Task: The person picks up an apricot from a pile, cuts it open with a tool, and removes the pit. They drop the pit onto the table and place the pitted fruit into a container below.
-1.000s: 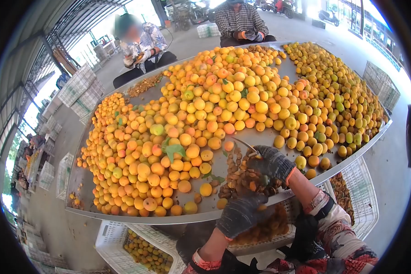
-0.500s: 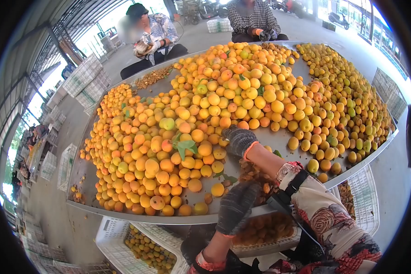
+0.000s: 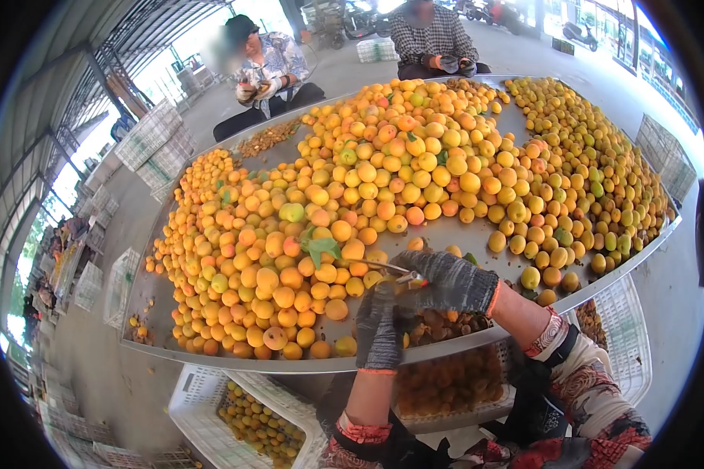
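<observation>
Apricots (image 3: pixel 289 250) lie heaped over a large metal table. My right hand (image 3: pixel 450 281), in a dark grey glove, is closed round a thin tool (image 3: pixel 395 269) with a reddish end, held over the near edge. Close beside it, my left hand (image 3: pixel 380 328), gloved alike, has its fingers curled near the tool; what it holds, if anything, is hidden. Brown pieces (image 3: pixel 443 324) lie on the table under my hands. A green leaf (image 3: pixel 319 248) rests on the apricots to the left.
Two people, one in a floral shirt (image 3: pixel 278 59) and one in a checked shirt (image 3: pixel 430 35), sit beyond the table (image 3: pixel 242 362). Below its near edge are a white crate of fruit (image 3: pixel 192 395) and another crate (image 3: pixel 630 336) at right. Stacked crates (image 3: pixel 152 141) stand at left.
My left hand has moved up and slightly left. My right hand has drawn back toward it, and the tool now shows. The person in the floral shirt has moved their hands.
</observation>
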A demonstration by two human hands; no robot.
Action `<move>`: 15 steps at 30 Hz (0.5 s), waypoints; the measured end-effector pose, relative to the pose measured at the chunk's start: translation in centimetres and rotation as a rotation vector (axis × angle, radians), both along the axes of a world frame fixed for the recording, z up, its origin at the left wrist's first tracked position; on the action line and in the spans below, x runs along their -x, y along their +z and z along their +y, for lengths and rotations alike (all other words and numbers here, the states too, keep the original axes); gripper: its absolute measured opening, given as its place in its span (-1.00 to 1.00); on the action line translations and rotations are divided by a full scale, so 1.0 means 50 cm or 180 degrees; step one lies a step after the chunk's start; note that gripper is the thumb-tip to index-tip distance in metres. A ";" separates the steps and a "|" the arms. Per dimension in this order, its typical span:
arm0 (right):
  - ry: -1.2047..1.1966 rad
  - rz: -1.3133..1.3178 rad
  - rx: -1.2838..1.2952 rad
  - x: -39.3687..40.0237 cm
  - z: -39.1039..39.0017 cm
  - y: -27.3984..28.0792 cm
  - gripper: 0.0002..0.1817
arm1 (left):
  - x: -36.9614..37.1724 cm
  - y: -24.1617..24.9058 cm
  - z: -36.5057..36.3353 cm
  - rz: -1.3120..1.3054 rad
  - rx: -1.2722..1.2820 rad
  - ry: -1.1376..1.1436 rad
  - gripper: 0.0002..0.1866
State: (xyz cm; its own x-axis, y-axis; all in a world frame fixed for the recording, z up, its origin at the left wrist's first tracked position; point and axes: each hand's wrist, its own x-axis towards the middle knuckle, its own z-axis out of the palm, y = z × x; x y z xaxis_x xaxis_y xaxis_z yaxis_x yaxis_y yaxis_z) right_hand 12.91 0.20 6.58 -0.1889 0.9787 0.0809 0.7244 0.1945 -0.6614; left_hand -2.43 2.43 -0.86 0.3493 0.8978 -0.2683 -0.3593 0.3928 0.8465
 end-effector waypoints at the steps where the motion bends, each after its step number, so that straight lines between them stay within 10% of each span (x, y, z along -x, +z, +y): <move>1: -0.0308 0.0453 0.0311 0.000 -0.008 0.010 -0.42 | -0.005 0.020 -0.004 0.0011 -0.0015 -0.0011 -0.61; 9: -0.0553 0.0926 -0.1733 0.029 -0.129 -0.040 -0.57 | -0.018 -0.004 0.016 -0.1324 0.0681 0.0075 -0.45; 15: -0.0893 0.0758 -0.1043 0.074 -0.114 -0.055 -0.60 | -0.041 0.056 -0.024 -0.1508 0.0901 -0.0094 -0.36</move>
State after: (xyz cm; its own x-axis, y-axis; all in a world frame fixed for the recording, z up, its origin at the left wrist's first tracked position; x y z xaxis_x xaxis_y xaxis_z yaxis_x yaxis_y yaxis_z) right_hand 9.23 -5.52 3.84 0.1396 0.9050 0.4020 0.6147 0.2390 -0.7517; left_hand -0.40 1.23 1.92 0.5146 0.8013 -0.3052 -0.6606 0.5974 0.4547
